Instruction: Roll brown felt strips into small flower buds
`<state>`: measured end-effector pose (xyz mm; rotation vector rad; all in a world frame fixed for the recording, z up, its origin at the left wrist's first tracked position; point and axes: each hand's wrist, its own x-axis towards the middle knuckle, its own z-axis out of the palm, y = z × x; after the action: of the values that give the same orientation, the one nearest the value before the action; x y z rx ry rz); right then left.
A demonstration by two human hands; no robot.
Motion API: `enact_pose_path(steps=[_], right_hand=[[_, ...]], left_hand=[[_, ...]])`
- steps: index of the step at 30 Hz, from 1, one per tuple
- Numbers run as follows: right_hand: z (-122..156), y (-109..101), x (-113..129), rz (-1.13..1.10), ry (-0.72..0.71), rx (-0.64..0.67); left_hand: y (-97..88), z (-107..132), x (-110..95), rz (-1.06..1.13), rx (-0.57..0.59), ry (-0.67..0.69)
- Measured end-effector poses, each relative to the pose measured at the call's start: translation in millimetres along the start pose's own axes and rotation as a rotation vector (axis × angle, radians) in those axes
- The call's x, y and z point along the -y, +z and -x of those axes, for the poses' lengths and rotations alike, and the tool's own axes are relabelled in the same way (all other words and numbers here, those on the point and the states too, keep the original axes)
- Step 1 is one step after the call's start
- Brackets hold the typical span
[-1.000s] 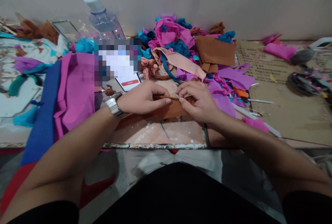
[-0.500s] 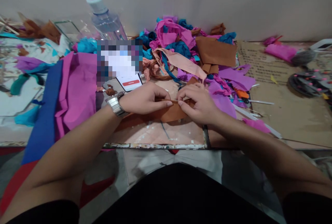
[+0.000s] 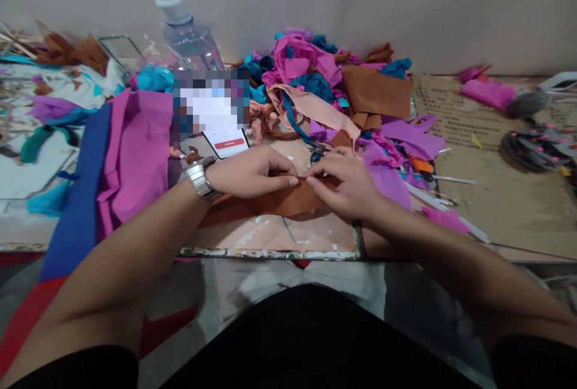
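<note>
Silver link-band wristwatch (image 3: 202,178), short black sleeves (image 3: 90,368), black top (image 3: 306,341), seemingly plain

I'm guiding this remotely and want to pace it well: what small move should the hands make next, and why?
Probably slide the right hand slightly rightward along the upper edge of the brown sheet while the left hand pinches it: the thumbs sit close together at that edge, and a broad part of the sheet spreads below them.

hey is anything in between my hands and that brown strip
Nothing visible: the left hand and right hand both pinch the brown strip at its far edge. The phone lies beyond the left hand, not between.
</note>
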<state>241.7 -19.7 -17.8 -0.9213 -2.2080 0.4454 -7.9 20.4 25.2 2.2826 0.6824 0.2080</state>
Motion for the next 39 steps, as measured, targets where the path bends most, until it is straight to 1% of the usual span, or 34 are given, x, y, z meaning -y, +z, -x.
enact_pose_path(steps=[5,9,12,14,18,22,26,29,32,34,36,38,39], right_hand=[[-0.4,-2.0,-0.7,0.023,0.017,-0.03],[1.1,-0.5,0.5,0.045,-0.009,-0.009],[2.0,0.8,2.7,0.042,-0.021,0.017],[1.9,1.1,3.7,0.045,-0.014,0.02],[0.6,0.6,3.0,0.048,0.012,-0.01],[-0.4,0.5,-0.2,0.048,0.032,-0.037],[0.0,0.8,-3.5,0.052,0.068,-0.073],[0.6,0.4,-4.8,0.047,0.084,-0.093],[0.7,0.2,-4.7,0.048,0.078,-0.102],[1.0,1.0,-4.0,0.052,0.07,-0.099],[1.6,2.7,-3.1,0.054,0.055,-0.084],[2.4,4.7,-1.9,0.05,0.042,-0.057],[2.8,5.7,-1.2,0.047,0.037,-0.045]], left_hand=[[-4.9,1.9,3.0,0.006,-0.025,0.009],[1.5,-0.2,0.9,0.038,-0.079,0.025],[7.8,-1.4,-2.6,-0.036,-0.119,0.022],[9.2,-1.4,-3.8,-0.078,-0.124,0.023],[4.2,-0.3,0.5,-0.168,-0.145,0.014],[-4.0,1.2,6.7,-0.32,-0.19,-0.047],[-8.9,1.7,6.1,-0.421,-0.216,-0.102],[-9.5,2.2,6.2,-0.525,-0.242,-0.168],[-7.3,2.8,8.1,-0.66,-0.315,-0.241],[-4.2,2.7,7.6,-0.665,-0.354,-0.238],[-0.1,1.7,4.5,-0.574,-0.33,-0.158],[4.4,0.1,-0.1,-0.439,-0.227,-0.053],[6.7,-0.6,-2.4,-0.38,-0.167,-0.023]])
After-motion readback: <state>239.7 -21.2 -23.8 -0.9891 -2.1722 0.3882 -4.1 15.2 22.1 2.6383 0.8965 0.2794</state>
